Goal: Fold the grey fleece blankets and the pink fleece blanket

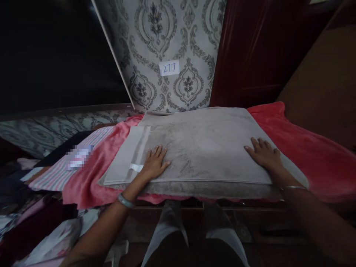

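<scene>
A grey towel [205,148] lies folded in a wide rectangle on the table in front of me, with another grey layer showing beneath its near edge. Its left part has a paler band and a small white label. My left hand [155,162] rests flat on the towel near that band, fingers spread. Toward the towel's right edge, my right hand [263,152] also lies palm down with its fingers apart. Neither hand grips anything.
A red blanket [314,159] spreads under the towel and out on both sides. Left of it lies a striped cloth [61,167]. A large dark screen [61,55] stands behind on the left; patterned wallpaper bears a paper marked 277 [169,68]. Clothes are piled lower left.
</scene>
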A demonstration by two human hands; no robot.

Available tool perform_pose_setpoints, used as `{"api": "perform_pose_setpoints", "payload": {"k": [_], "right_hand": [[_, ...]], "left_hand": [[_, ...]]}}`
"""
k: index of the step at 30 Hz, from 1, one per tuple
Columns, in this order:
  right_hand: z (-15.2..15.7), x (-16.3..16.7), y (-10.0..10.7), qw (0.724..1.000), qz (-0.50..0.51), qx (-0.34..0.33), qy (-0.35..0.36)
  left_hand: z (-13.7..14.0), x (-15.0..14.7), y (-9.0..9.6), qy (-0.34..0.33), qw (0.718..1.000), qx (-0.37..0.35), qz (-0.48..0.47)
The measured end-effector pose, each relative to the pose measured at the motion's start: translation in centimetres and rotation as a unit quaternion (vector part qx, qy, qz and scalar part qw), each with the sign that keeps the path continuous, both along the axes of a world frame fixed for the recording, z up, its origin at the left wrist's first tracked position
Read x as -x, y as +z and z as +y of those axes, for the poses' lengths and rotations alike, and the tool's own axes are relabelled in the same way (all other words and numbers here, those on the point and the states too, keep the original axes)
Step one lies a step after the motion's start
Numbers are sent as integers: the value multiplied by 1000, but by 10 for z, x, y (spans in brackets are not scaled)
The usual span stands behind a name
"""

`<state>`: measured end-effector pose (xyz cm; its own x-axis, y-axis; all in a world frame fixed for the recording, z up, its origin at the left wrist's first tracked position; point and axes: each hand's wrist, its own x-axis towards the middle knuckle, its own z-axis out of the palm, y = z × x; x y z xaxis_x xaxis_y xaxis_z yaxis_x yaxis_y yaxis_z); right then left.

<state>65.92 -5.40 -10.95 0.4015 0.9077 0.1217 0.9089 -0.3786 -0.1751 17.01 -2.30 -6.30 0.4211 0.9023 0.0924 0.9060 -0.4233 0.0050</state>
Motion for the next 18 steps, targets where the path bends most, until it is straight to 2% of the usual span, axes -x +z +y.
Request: {"api": "perform_pose_setpoints", "payload": {"k": [2,6,9,11,14,16,18], "right_hand": [[-1,0,2,1000,8,3,2],[-3,3,14,1000,21,10,-18],[-1,35,33,999,0,-2,-39],[-1,82,46,999,-21,-30,24],[-3,180,57,978,-10,-22,206],[-8,243,57,955,8,-11,295],[-14,286,52,934,25,9,357]], "left_hand": [[-12,0,-7,8,1000,-5,-2],[-14,-3,-7,19,1000,-2,-7],[-13,-3,-6,14,1000,-9,-16],[-14,-3,-6,15,1000,-10,-21],[-15,-2,-6,17,1000,-5,-24],[-16,-2,-5,17,1000,0,-22],[-15,-2,-5,17,1000,2,-18]]}}
